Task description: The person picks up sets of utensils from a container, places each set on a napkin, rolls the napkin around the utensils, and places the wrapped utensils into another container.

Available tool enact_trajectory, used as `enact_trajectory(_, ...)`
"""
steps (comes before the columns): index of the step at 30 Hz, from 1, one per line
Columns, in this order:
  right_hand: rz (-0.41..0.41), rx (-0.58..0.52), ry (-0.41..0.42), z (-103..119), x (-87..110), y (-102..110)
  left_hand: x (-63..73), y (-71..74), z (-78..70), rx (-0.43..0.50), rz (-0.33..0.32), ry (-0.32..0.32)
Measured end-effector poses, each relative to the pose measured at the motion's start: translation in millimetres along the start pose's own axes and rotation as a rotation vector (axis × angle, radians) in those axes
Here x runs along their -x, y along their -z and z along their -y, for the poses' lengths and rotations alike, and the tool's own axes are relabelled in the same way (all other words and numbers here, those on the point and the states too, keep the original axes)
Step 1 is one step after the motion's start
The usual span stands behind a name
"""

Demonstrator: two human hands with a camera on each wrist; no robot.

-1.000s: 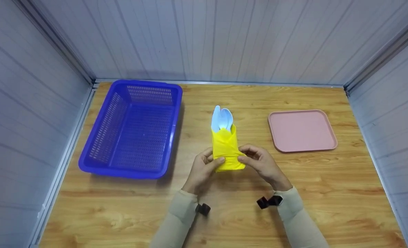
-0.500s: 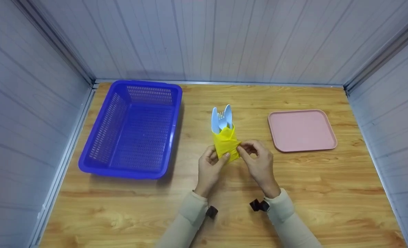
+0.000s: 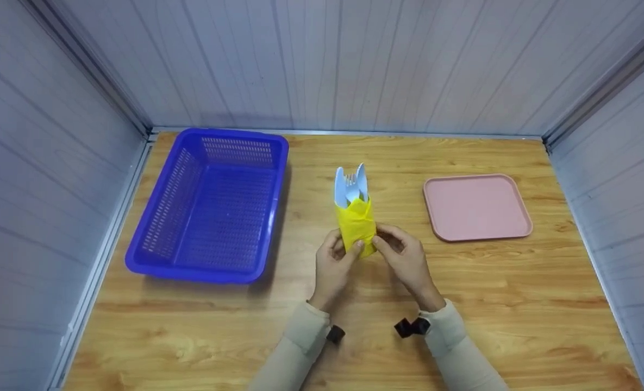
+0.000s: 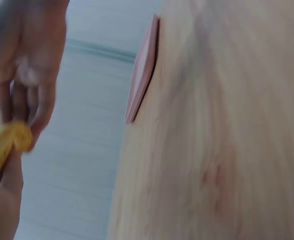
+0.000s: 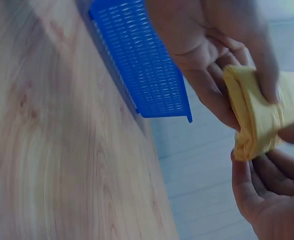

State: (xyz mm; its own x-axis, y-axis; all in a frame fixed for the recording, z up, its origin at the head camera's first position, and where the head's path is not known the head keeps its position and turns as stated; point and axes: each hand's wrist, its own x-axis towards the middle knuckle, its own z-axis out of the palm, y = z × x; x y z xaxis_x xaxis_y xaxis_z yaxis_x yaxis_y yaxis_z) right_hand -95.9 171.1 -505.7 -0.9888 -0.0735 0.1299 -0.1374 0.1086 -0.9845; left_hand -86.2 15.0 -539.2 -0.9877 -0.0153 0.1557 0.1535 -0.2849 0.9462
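Note:
A yellow napkin (image 3: pixel 357 221) is wrapped round the lower part of a pale blue knife (image 3: pixel 340 187), fork (image 3: pixel 352 187) and spoon (image 3: pixel 362 181), whose upper ends stick out at the top. My left hand (image 3: pixel 332 267) grips the napkin's lower left side, thumb across its front. On the lower right, my right hand (image 3: pixel 408 265) pinches the napkin's edge between thumb and fingers. In the right wrist view the folded bottom of the napkin (image 5: pixel 252 112) shows several layers, held off the table between both hands. The cutlery handles are hidden inside the wrap.
A blue plastic basket (image 3: pixel 274 212) with slotted walls stands on the left of the wooden table (image 3: pixel 354 358). To the right lies a pink tray (image 3: pixel 476 206). Pale panel walls (image 3: pixel 322 65) enclose the table at the back and both sides.
The bundle has tilted up, so the fork's tines now show between the knife and spoon. My right hand has drawn the napkin's loose right corner in against the wrap.

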Motion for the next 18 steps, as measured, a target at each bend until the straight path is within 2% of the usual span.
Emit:
enact_trajectory(4, 0.059, -0.135, -0.067, -8, -1.7, 10, -5.5, 7.5, -3.0, -0.013, 0.075, 0.060)
enact_trajectory(9, 0.081, -0.186, -0.088, -10, -0.6, 14, -8.9, 12.0, -5.1, -0.002, 0.142, 0.113)
enact_trajectory(14, 0.067, -0.192, -0.079, -10, 1.3, 14, -9.7, 12.0, -4.7, 0.018, 0.167, 0.120)
enact_trajectory(18, 0.051, -0.174, -0.056, -11, 2.3, 13, -9.4, 8.1, -4.0, 0.031, 0.150, 0.118)
